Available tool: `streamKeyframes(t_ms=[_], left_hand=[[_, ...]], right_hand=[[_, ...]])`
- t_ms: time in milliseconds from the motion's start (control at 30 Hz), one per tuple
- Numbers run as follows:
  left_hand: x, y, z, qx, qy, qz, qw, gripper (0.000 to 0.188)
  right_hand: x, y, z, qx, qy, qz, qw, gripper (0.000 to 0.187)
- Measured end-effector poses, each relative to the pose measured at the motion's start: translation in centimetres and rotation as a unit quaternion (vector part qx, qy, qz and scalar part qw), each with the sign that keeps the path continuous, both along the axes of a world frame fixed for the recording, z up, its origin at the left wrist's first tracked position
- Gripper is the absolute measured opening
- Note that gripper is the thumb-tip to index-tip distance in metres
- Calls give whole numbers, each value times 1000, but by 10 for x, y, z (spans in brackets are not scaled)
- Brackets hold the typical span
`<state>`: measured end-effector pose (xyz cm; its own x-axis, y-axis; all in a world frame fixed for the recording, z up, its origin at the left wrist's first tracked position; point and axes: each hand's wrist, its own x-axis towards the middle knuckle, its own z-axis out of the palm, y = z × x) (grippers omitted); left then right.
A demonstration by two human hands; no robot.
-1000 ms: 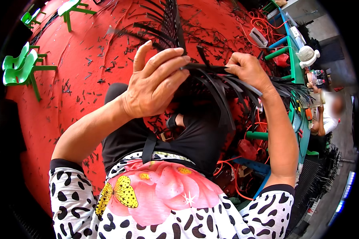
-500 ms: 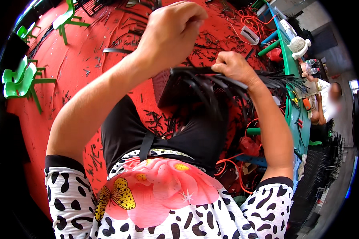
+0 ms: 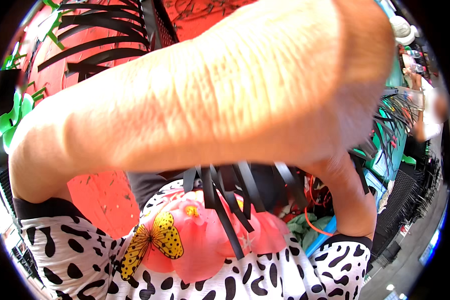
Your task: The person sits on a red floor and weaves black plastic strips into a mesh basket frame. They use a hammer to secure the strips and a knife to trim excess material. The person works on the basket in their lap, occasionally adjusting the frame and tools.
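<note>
My left hand [image 3: 360,65] is very close and large at the upper right, bent at the wrist, its fingers out of sight. The left forearm crosses the middle of the view. Behind it is a black woven piece [image 3: 157,25], mostly covered. Loose flat black strips [image 3: 97,37] fan out from it at the far left. More black strips [image 3: 225,195] hang below the forearm, over my shirt. My right forearm [image 3: 352,202] rises behind the left hand, which hides the right hand. What either hand holds is not visible.
Red flooring [image 3: 102,197] with scattered black scraps lies below. Green chairs [image 3: 16,120] stand at the left. On the right, a green table [image 3: 392,152] bears black strips; a person in white [image 3: 430,107] sits beyond it. A red cord [image 3: 317,227] runs near my right elbow.
My left arm has come up close to the camera and swung right, across the right hand. The black woven piece has been raised and turned; its strips now spread far left and over my lap.
</note>
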<state>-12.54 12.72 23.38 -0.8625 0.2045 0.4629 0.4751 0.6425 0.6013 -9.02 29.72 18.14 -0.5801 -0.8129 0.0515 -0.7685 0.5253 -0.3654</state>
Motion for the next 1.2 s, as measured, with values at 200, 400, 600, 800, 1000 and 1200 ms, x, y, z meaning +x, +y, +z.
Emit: streamKeyframes(t_ms=[200, 400, 600, 800, 1000, 1200], left_hand=[[-46, -3, 26, -6, -80, 21, 997, 9], [-67, -9, 4, -180, -122, -46, 975, 9], [15, -36, -15, 23, -334, 132, 933, 17], [65, -25, -33, 16, -345, 123, 931, 11], [68, -19, -36, -43, -328, 115, 937, 15], [63, -19, -34, -82, -390, 100, 911, 18]], right_hand=[[-18, -27, 15, -67, -42, -34, 996, 15], [-32, -26, 11, -30, -115, -56, 991, 19], [-35, -29, 9, -3, -93, -42, 995, 20], [-41, -33, 16, -5, -129, -58, 990, 19], [-41, -32, 12, 14, -132, -65, 989, 20], [-40, -32, 14, 24, -145, -79, 986, 18]])
